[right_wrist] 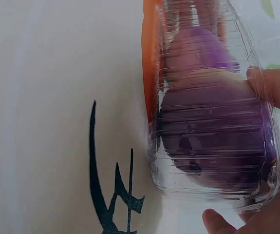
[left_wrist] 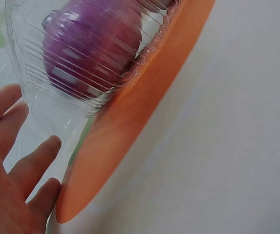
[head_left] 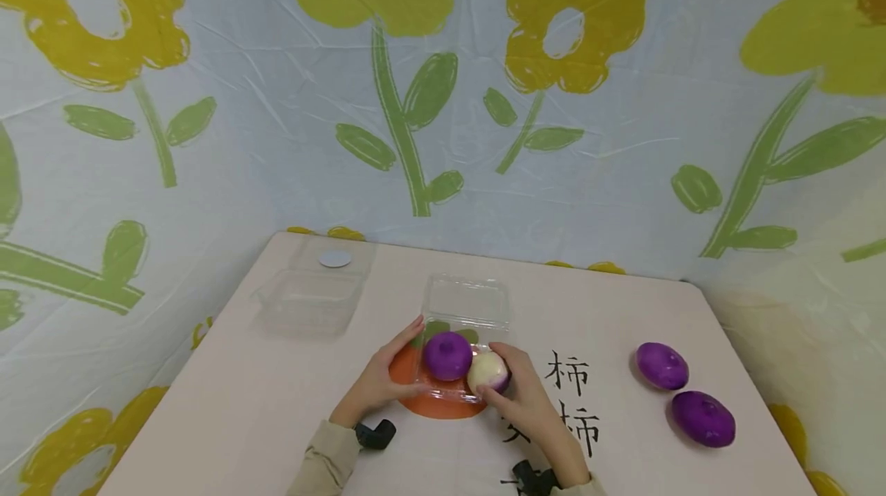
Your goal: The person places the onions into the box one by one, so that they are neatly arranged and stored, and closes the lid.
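From where I stand, the left hand (head_left: 382,381) is spread wide beside the clear clamshell box (head_left: 451,396), fingers nearly straight, while the right hand (head_left: 524,397) holds a pale-bottomed onion (head_left: 487,371) in the box's right side. A purple onion (head_left: 448,356) sits beside it. My worry is the thin plastic: a hard push could bow the wall, or wedge the onions too high for the raised lid (head_left: 465,301) to shut.

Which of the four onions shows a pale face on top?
The onion gripped by the right hand in the clear box: its upper face is cream. The other boxed onion and both loose onions look purple.
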A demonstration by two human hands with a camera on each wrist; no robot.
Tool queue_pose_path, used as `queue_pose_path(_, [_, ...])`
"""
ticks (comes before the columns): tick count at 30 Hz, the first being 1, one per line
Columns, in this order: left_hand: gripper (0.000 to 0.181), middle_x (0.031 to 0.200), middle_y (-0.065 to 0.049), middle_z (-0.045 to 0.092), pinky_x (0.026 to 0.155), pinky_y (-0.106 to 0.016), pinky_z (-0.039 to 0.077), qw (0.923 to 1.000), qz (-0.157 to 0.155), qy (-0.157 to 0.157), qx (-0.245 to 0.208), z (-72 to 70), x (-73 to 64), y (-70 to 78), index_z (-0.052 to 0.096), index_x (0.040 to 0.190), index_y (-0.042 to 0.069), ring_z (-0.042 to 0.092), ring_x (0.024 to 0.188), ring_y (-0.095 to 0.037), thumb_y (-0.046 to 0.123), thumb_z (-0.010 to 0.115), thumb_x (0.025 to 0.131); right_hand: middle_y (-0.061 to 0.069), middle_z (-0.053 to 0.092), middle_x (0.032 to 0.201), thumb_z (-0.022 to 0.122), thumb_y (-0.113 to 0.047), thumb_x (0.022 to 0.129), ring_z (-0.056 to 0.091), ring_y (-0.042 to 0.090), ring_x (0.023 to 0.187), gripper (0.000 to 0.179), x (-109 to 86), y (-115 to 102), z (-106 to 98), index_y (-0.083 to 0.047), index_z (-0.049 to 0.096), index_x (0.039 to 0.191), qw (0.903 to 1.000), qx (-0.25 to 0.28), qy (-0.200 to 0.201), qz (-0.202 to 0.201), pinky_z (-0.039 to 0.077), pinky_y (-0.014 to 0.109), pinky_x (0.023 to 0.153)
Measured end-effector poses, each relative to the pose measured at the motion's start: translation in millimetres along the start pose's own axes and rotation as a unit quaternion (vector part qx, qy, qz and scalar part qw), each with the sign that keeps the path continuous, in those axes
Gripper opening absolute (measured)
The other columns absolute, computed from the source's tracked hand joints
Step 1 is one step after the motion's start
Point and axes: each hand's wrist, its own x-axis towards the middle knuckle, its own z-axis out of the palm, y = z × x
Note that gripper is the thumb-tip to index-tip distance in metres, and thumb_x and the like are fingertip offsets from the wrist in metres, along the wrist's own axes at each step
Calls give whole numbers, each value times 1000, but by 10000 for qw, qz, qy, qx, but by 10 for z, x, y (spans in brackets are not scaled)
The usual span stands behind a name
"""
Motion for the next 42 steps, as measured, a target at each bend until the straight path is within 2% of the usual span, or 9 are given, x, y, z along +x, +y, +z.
queue_pose_path(9, [92, 157, -27, 27, 117, -23, 20, 9997, 109, -79, -184, -52, 45, 290, 38, 150, -1, 25, 143, -46, 6, 87, 73, 10, 56, 132, 80, -24, 82, 52, 26, 121, 65, 6, 54, -46, -1, 53, 137, 9996, -78, -46, -255, 48, 49, 97])
queue_pose_path(16, [90, 156, -29, 29, 116, -22, 22, 9997, 125, -89, -178, -78, 61, 392, 39, 150, 0, 27, 142, -47, 6, 87, 73, 7, 63, 130, 68, -18, 94, 57, 28, 122, 39, 98, 18, -181, -6, 59, 130, 9995, 240, -136, -148, 45, 56, 100])
queue_pose_path(19, [90, 156, -28, 29, 115, -22, 21, 9998, 88, -97, -169, -78, 57, 380, 39, 150, 1, 26, 143, -46, 6, 87, 74, 9, 66, 125, 63, -12, 97, 59, 30, 121, 29, 148, 41, -235, -6, 62, 125, 9973, 733, -41, -85, 43, 56, 103])
queue_pose_path(24, [90, 156, -28, 29, 116, -21, 21, 9998, 24, -142, -156, -82, 47, 384, 38, 150, -1, 26, 143, -47, 7, 86, 74, 22, 66, 118, 57, -3, 99, 63, 30, 112, 22, 215, 120, -290, 3, 63, 119, 9810, 1932, 171, 11, 49, 32, 99])
queue_pose_path(29, [89, 157, -26, 29, 116, -22, 20, 9997, -66, -161, -162, -83, 46, 402, 38, 150, -1, 26, 144, -45, 8, 86, 75, 24, 66, 114, 59, -6, 99, 65, 18, 105, 23, 275, 183, -276, 9, 62, 116, 9506, 2851, 988, 732, 53, 26, 91])
queue_pose_path(34, [89, 156, -28, 29, 116, -22, 21, 9998, 19, -159, -119, -83, 45, 405, 38, 150, 0, 27, 143, -45, 8, 86, 75, 16, 65, 117, 60, -4, 98, 64, 14, 104, 28, 328, 270, -205, 13, 54, 119, 8968, 3712, 1801, 1597, 56, 27, 87])
queue_pose_path(38, [89, 156, -28, 29, 116, -23, 21, 9998, 3, -145, -99, -79, 42, 409, 38, 150, -1, 27, 143, -45, 8, 86, 75, 11, 59, 129, 51, -2, 101, 62, 16, 114, 32, 309, 399, -147, 7, 41, 131, 8482, 4725, 1490, 1875, 50, 31, 99])
queue_pose_path(40, [89, 158, -24, 28, 116, -24, 21, 9998, -93, -151, -80, -70, 33, 359, 38, 150, -1, 26, 145, -42, 12, 86, 76, 17, 50, 141, 45, -1, 103, 57, 19, 123, 41, 287, 460, -122, 5, 31, 140, 8318, 5118, 1099, 1848, 44, 35, 107])
queue_pose_path(42, [91, 160, -17, 28, 117, -27, 21, 9997, -167, -143, -61, -51, 18, 248, 37, 151, 0, 25, 147, -36, 16, 86, 77, 25, 36, 150, 42, 2, 102, 53, 20, 129, 51, 279, 497, -102, 7, 20, 148, 8273, 5289, 718, 1755, 38, 36, 112])
